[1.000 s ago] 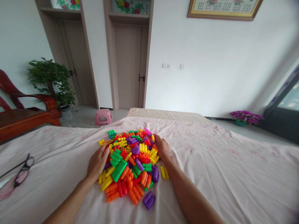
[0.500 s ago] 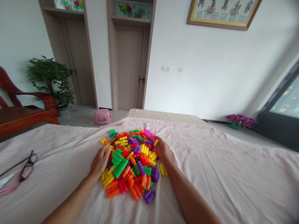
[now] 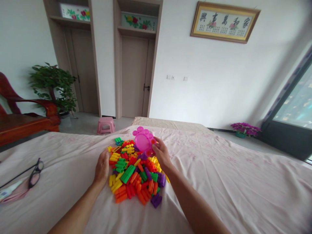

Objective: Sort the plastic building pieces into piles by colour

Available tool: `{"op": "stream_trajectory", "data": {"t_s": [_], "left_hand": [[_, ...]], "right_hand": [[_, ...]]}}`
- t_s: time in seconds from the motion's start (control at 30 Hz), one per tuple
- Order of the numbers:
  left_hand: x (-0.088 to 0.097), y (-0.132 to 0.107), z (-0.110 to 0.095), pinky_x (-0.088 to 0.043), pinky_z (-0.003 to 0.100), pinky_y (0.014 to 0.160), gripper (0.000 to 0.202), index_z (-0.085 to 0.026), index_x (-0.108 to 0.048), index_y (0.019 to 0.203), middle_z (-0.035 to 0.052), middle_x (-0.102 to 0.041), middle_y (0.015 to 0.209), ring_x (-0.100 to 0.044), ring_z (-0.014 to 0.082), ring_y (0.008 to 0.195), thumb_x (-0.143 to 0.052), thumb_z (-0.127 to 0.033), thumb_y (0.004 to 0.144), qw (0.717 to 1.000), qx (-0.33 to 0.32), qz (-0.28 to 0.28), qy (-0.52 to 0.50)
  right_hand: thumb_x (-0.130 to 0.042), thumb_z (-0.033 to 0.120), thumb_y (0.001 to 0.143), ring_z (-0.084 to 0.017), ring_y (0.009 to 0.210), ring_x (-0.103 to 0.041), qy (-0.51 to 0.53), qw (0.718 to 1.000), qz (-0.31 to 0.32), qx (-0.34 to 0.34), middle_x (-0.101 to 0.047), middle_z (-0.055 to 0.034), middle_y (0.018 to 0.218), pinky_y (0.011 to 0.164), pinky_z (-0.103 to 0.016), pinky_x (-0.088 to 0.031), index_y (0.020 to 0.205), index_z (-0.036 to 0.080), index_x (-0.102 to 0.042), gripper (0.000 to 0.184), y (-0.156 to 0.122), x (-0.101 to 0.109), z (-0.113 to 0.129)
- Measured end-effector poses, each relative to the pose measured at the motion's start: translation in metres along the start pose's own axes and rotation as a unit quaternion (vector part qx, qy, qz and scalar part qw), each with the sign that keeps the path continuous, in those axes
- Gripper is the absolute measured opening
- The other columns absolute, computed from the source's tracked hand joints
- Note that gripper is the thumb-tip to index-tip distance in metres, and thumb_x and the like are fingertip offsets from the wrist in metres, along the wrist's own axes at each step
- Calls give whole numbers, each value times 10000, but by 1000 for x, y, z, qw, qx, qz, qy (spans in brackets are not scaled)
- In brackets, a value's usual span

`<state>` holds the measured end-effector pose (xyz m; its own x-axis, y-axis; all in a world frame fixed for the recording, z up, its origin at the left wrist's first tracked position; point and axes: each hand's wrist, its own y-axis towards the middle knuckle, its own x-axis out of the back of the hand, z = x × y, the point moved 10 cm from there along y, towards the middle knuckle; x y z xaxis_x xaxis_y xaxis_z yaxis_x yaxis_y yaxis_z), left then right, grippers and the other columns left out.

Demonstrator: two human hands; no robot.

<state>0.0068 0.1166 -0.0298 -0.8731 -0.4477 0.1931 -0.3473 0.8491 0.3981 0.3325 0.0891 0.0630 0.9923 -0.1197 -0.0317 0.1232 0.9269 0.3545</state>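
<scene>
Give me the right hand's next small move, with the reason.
I'd probably shift the flat pink translucent plastic piece with a scalloped edge rightward, over the pale floral cloth: the right hand grips its right side, and in this view it hides part of the multicoloured plastic block pile.

Cool, diffuse, moderately bright light, with a pale window (image 3: 296, 105) at right, wall (image 3: 197, 58) brightest mid-span and greying rightward, soft shadows in the folds of the cloth (image 3: 219, 188), left door (image 3: 86, 71) leaning under wide-angle distortion, fine detail slightly blurred, upper right edge darkened.
</scene>
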Motion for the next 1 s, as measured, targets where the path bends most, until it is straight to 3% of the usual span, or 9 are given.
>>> {"op": "stream_trajectory", "data": {"t_s": [0.07, 0.1, 0.17, 0.3, 0.4, 0.6, 0.77, 1.0], "left_hand": [[0, 0, 1, -433, 375, 1060, 610, -151, -472, 1353, 129, -570, 1348, -559, 214, 1217, -217, -525, 943, 1000, 7, 3, -21], [0, 0, 2, -438, 382, 1054, 613, -151, -472, 1354, 128, -589, 1322, -574, 214, 1196, -210, -524, 944, 1000, 11, 7, -28], [-1, 0, 1, -409, 396, 1080, 604, -150, -496, 1337, 127, -610, 1299, -567, 222, 1208, -250, -529, 937, 999, 16, 18, -32], [-10, -2, -2, -368, 369, 1110, 553, -185, -568, 1283, 97, -598, 1350, -521, 226, 1275, -460, -531, 865, 998, 13, 60, -25], [-16, -3, -3, -446, 371, 1026, 563, -170, -637, 1192, 106, -665, 1247, -596, 253, 1174, -575, -540, 773, 996, 15, 88, -13], [-13, -2, -1, -522, 349, 882, 501, -145, -686, 1074, 122, -714, 1138, -665, 251, 1026, -527, -514, 775, 995, 29, 94, 5], [-7, -2, 4, -526, 334, 870, 464, -148, -685, 1071, 117, -730, 1108, -676, 243, 1003, -542, -467, 767, 996, 41, 73, 20], [-3, -2, 2, -520, 346, 883, 473, -160, -692, 1060, 100, -737, 1087, -664, 253, 1020, -462, -493, 816, 996, 34, 60, 50]], "right_hand": [[-613, 458, 820, -179, 770, -668, 14, 999, 49, -7, -680, -92, 1063, 591, -277, -535, 1305, 197, -513, 559, -4, -14, 2], [-610, 447, 823, -188, 827, -672, 5, 999, 50, -5, -662, -104, 1138, 607, -278, -540, 1297, 207, -519, 539, -3, -10, 1], [-593, 415, 825, -200, 895, -670, -35, 999, 13, 0, -640, -112, 1205, 625, -282, -542, 1276, 216, -533, 497, 1, 15, -4], [-547, 370, 823, -204, 894, -665, -163, 985, -54, -7, -687, -96, 1103, 660, -305, -541, 1210, 205, -581, 422, 2, 79, -27], [-520, 393, 851, -196, 859, -664, -237, 971, -36, -12, -704, -76, 1049, 715, -328, -542, 1162, 205, -620, 377, -12, 98, -47], [-503, 436, 892, -180, 787, -633, -292, 955, 3, 58, -683, -57, 955, 706, -305, -527, 1022, 198, -671, 319, -42, 89, -59], [-591, 425, 849, -178, 811, -611, -365, 921, 22, 136, -626, -56, 977, 782, -334, -513, 1058, 218, -673, 305, -51, 80, -36], [-695, 397, 780, -234, 1031, -594, -404, 905, 73, 113, -557, -79, 1203, 880, -374, -498, 1202, 283, -645, 440, -55, 68, -35]]}}
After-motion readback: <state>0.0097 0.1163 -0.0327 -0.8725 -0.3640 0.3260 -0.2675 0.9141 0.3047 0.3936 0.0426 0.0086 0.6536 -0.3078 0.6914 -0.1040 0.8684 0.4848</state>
